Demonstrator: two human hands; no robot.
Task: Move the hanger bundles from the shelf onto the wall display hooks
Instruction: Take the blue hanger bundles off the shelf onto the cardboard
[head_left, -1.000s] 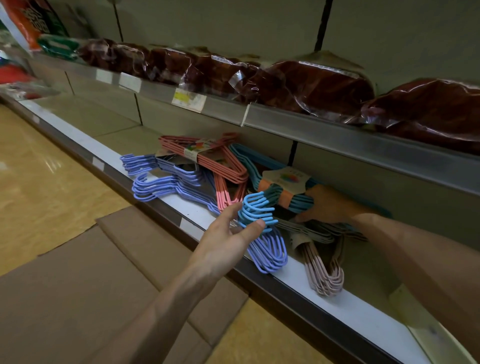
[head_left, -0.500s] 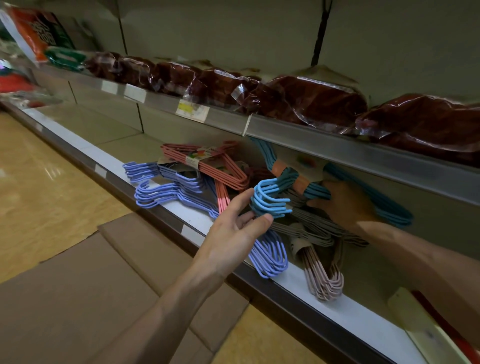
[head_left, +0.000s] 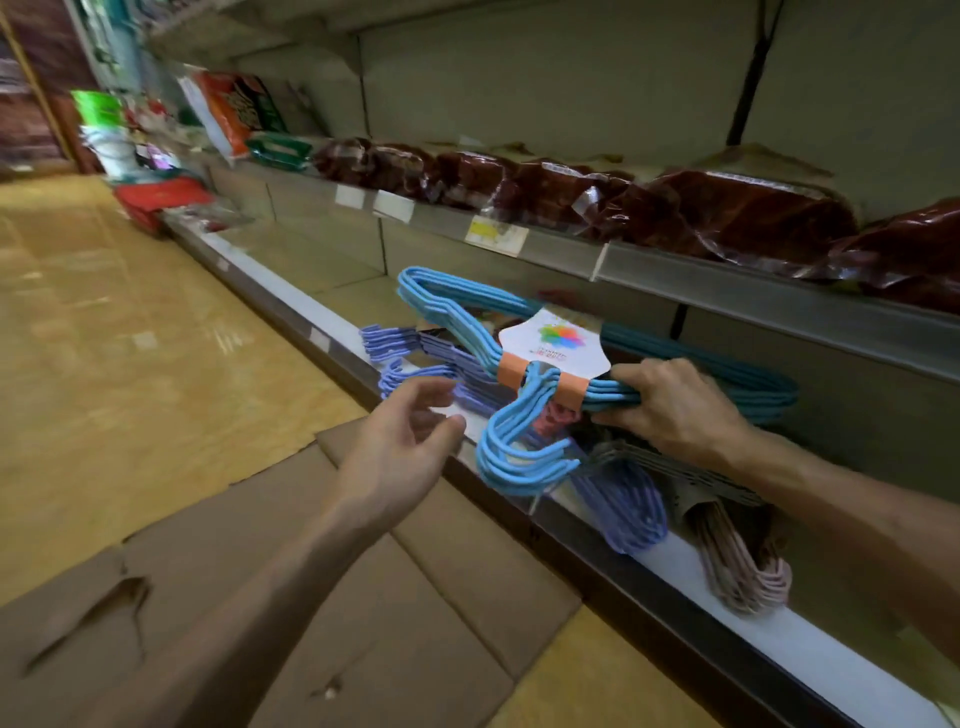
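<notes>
My right grip (head_left: 675, 410) closes on smooth, plastic-coated blue hangers (head_left: 519, 457) banded with a matt paper label (head_left: 558, 345). The red bags (head_left: 727, 213) above look like glossy, crinkled plastic. Flattened cardboard (head_left: 363, 597) lies dull on the shiny floor (head_left: 130, 364).

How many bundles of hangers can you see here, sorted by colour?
Light blue: 1, the light blue bundle gripped by the right hand, lifted above the shelf.
Purple: at least 2, one purple bundle at the left, another under the blue hooks.
Pale pink: 1, the pale pink bundle.
Total: at least 4; the pile hides any others.
</notes>
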